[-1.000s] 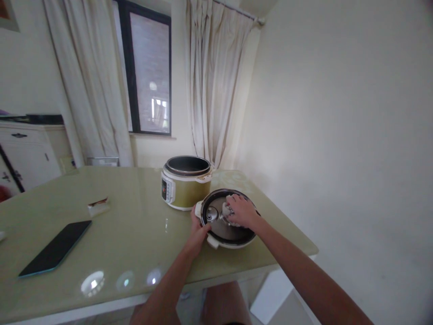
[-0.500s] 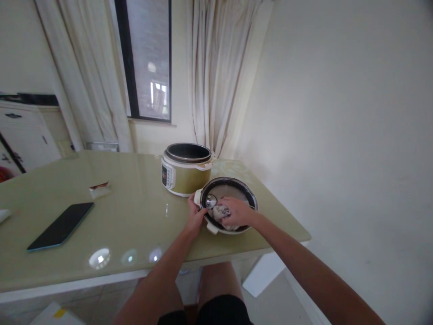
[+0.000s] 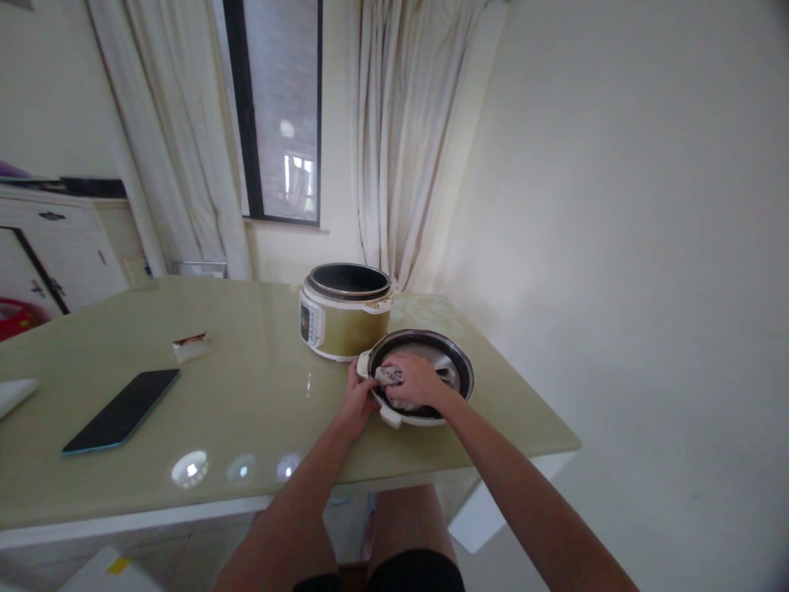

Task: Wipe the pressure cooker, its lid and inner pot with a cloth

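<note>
Cloth [image 3: 389,376], gripped in right fingers [image 3: 398,363], has slid left inside the lid [image 3: 463,365]; left fingers [image 3: 353,380] hold it; cooker [image 3: 352,329] stands open.

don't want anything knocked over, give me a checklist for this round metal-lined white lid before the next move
1. Left hand on the lid: ok.
2. Crumpled whitish patterned cloth in the right hand: ok.
3. Round gold-and-white cooker apart from the lid: cannot tell, they overlap in view.
4. Flat black rectangular tablet away from both hands: ok.
5. Part of the lid under the cloth in sight: not ok, covered.
</note>
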